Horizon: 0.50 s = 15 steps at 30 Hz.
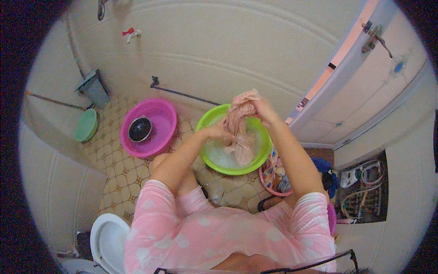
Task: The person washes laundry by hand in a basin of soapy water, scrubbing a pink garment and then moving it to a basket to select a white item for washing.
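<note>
A wet, pale pink garment [241, 116] hangs bunched between my two hands over a lime-green plastic basin [234, 171]. Its lower end reaches into cloudy, sudsy water [217, 154]. My right hand [262, 109] grips the upper part of the cloth, above the basin's far right rim. Lower and to the left, my left hand [220, 133] holds the hanging folds near the water. Some of its fingers are hidden by the cloth.
Left on the tiled floor [126, 174] stands a magenta basin [167, 137] holding a dark round bowl [140, 129]. A tub of clothes [279, 174] sits by my right forearm. A green basin [87, 126], a dustpan [95, 89], a toilet [108, 239] and a door [349, 99] surround me.
</note>
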Available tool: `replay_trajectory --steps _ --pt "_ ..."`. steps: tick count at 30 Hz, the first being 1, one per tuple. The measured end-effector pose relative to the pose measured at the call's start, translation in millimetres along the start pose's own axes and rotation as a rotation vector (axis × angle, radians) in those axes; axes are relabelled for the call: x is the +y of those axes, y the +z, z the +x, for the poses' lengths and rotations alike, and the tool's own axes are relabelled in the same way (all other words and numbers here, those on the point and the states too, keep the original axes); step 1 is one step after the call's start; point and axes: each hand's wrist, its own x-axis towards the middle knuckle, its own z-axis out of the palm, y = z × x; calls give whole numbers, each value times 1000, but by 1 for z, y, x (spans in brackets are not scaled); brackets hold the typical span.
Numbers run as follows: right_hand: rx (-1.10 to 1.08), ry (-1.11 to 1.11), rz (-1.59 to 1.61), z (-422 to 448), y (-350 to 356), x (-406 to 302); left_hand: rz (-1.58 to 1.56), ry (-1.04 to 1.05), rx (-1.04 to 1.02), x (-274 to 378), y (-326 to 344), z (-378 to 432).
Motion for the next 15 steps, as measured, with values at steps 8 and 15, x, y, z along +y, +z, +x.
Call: replay_trajectory --steps 8,15 --pt "76 -182 380 6 9 -67 -111 22 78 35 21 -2" --pt "289 -278 538 3 -23 -67 -48 89 185 14 26 16"
